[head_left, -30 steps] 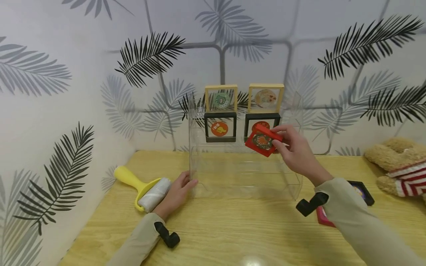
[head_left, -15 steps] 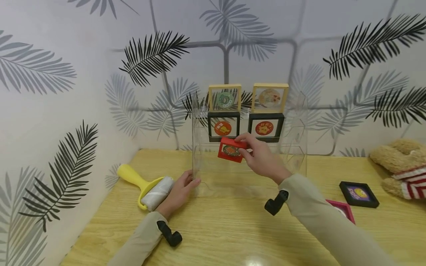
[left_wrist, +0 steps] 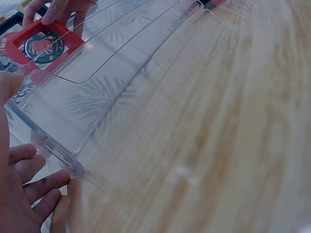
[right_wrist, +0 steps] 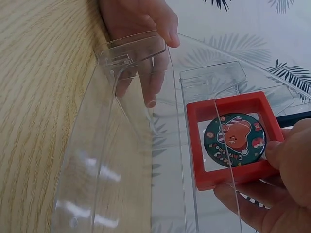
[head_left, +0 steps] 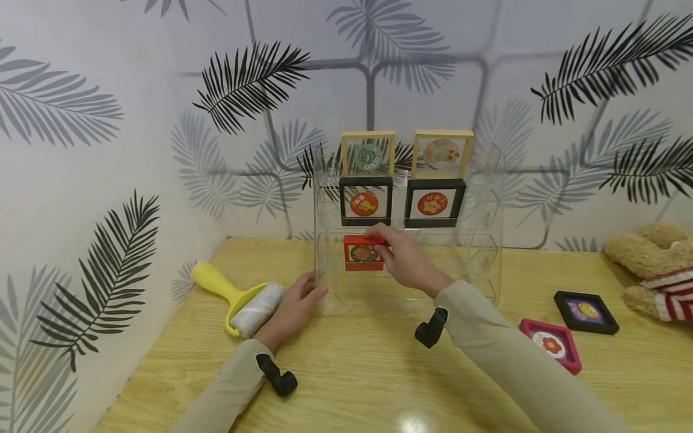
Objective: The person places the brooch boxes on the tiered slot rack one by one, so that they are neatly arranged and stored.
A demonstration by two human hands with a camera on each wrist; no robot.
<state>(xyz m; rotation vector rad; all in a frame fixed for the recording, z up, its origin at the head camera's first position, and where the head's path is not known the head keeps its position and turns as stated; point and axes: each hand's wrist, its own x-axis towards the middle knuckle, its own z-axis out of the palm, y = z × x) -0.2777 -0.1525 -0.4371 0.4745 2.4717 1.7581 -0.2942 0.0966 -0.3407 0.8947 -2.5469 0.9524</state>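
1. Half a second on, we are seeing the red frame (head_left: 363, 254) shifting toward nine o'clock and levelling out, our right hand (head_left: 405, 255) travelling with it.
2. That hand is pinching the frame's right end between thumb and fingers.
3. From the palm, the frame is lying at nine o'clock; it is looking near square, its top edge running nine to three, just below the left upright black frame (head_left: 366, 222) at twelve. We are not able to tell whether its base is touching the tier.
4. At the frame's eight o'clock, our left hand (head_left: 292, 305), the farther one, is resting relaxed fingers against the clear stand (head_left: 433, 278).
5. Farther out, the yellow roller (head_left: 216, 282) is lying past it toward nine; the pink frame (head_left: 577, 361) is lying at our right hand's four.
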